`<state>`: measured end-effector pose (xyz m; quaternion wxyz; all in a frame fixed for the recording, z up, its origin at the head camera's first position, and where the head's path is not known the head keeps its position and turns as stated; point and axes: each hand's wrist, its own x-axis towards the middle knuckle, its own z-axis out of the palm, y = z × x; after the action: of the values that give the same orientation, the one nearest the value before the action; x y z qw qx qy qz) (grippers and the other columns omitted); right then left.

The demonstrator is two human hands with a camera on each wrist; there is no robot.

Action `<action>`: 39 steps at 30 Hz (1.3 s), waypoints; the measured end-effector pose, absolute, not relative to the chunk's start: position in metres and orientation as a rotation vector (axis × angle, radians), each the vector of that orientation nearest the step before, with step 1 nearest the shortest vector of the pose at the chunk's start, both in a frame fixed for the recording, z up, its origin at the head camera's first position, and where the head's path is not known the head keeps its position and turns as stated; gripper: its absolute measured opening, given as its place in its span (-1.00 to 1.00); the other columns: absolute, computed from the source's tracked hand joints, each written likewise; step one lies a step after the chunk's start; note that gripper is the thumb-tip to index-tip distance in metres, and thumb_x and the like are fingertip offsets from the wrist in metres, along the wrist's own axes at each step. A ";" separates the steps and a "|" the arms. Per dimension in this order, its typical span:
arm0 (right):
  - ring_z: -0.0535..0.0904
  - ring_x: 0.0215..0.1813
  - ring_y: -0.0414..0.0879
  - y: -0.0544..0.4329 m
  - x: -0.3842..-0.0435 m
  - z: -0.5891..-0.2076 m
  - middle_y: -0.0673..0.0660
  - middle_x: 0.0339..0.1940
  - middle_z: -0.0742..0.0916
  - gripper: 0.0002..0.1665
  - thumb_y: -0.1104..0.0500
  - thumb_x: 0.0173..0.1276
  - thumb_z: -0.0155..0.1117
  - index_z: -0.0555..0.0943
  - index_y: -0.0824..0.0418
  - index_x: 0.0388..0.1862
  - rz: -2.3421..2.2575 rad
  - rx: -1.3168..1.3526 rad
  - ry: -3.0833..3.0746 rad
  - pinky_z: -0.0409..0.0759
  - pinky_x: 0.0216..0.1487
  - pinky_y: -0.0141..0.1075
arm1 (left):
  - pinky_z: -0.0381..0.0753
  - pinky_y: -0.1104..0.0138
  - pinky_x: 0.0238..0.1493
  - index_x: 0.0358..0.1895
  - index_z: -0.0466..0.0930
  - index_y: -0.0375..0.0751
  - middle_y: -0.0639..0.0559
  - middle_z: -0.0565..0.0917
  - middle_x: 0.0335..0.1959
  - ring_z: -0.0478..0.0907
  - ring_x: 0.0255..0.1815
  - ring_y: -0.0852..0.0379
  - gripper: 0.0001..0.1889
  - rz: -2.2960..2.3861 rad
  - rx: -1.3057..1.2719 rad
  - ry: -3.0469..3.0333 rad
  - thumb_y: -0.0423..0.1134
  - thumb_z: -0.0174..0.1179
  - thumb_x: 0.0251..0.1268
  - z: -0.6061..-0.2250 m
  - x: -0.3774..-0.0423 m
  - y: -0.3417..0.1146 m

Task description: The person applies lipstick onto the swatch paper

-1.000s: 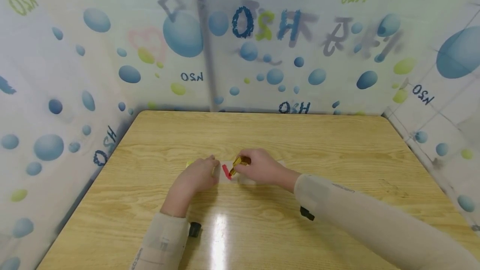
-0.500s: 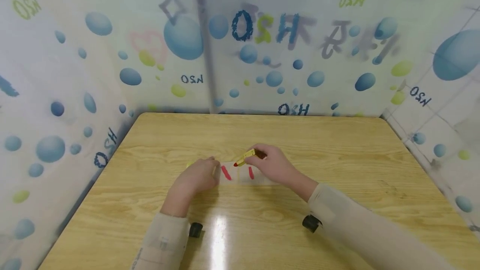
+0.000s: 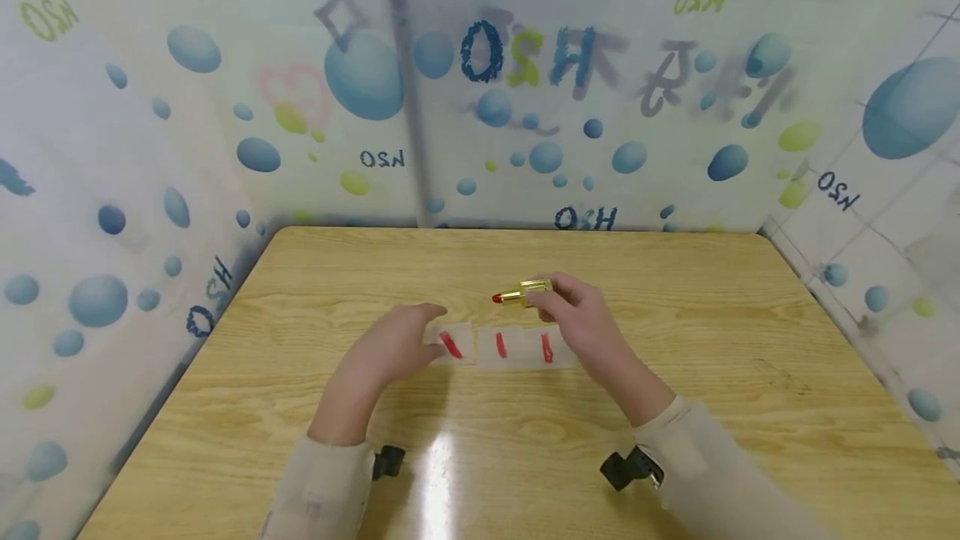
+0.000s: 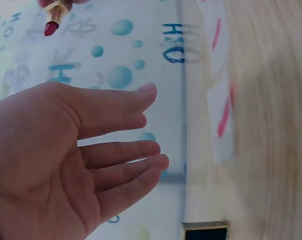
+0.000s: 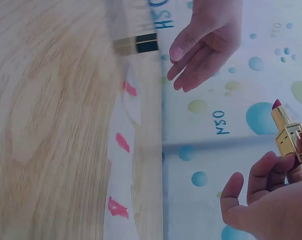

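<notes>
Your R hand (image 3: pixel 588 322) grips the lipstick (image 3: pixel 523 293) by its gold case (image 3: pixel 536 285), best spot: prob. light, slick; red tip (image 3: pixel 497 298) likely soft. Your L hand (image 3: pixel 392 346): empty, fingers extended.

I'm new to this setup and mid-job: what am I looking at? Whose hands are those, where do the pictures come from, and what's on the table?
No robot here: these are one person's bare left hand and right hand. The wide picture comes from a camera on the person's head, looking forward and down. The other two come from cameras worn on the wrists, so they show each hand close up and the scene turned sideways.

On the wood-grain table lie white strips bearing three red marks. The right hand has a gold, red-tipped lipstick in its grip, raised off the strips. The left hand is open by the strips' left end and holds nothing. The left wrist view also shows a small black-and-gold item, perhaps the lipstick's cap.
</notes>
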<state>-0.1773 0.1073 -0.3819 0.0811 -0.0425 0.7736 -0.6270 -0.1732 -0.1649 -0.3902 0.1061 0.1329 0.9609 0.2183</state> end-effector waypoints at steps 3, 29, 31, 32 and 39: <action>0.52 -0.03 0.09 0.110 -0.172 -0.382 0.06 -0.25 0.61 -0.70 -0.01 0.67 0.21 0.67 0.17 0.10 -1.946 -0.113 2.281 0.55 0.14 -0.18 | 0.64 -0.07 0.36 0.50 0.51 -0.23 -0.15 0.64 0.44 0.64 0.37 -0.18 -0.41 0.659 0.429 2.855 -0.21 0.38 0.46 -0.382 -0.167 -0.160; 0.55 -0.14 -0.13 0.116 -0.137 -0.393 -0.01 -0.12 0.67 -0.75 0.17 0.70 0.12 0.63 0.26 0.15 -2.433 0.092 1.816 0.64 0.09 -0.27 | 0.75 0.00 0.11 0.30 0.72 -0.08 -0.06 0.79 0.22 0.73 0.18 -0.12 -0.55 1.103 0.276 2.911 -0.07 0.44 0.42 -0.385 -0.127 -0.113; 0.55 -0.15 -0.14 0.116 -0.135 -0.393 -0.02 -0.13 0.68 -0.80 0.16 0.70 0.13 0.66 0.19 0.09 -2.460 0.088 1.784 0.64 0.08 -0.27 | 0.75 0.01 0.11 0.27 0.73 -0.07 -0.03 0.80 0.19 0.74 0.15 -0.09 -0.57 1.205 0.262 2.883 -0.07 0.46 0.40 -0.386 -0.126 -0.112; 0.56 -0.16 -0.14 0.116 -0.133 -0.393 -0.02 -0.14 0.69 -0.81 0.16 0.70 0.13 0.67 0.15 0.05 -2.475 0.088 1.759 0.64 0.09 -0.27 | 0.75 0.02 0.13 0.26 0.74 -0.06 -0.01 0.81 0.17 0.74 0.14 -0.05 -0.57 1.282 0.257 2.857 -0.08 0.47 0.39 -0.387 -0.125 -0.111; 0.58 -0.19 -0.15 0.108 -0.125 -0.395 -0.05 -0.33 0.68 -0.70 0.08 0.72 0.11 0.70 0.04 -0.24 -2.559 0.029 1.466 0.66 0.08 -0.26 | 0.76 0.15 0.20 0.19 0.76 -0.07 0.01 0.83 0.09 0.77 0.10 0.09 -0.61 1.982 0.135 2.423 -0.09 0.51 0.35 -0.388 -0.120 -0.087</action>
<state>-0.1253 0.1077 -0.3949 0.0963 0.0097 0.4947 -0.8637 -0.1199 -0.0868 -0.3880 0.0043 0.0429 0.7733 0.6326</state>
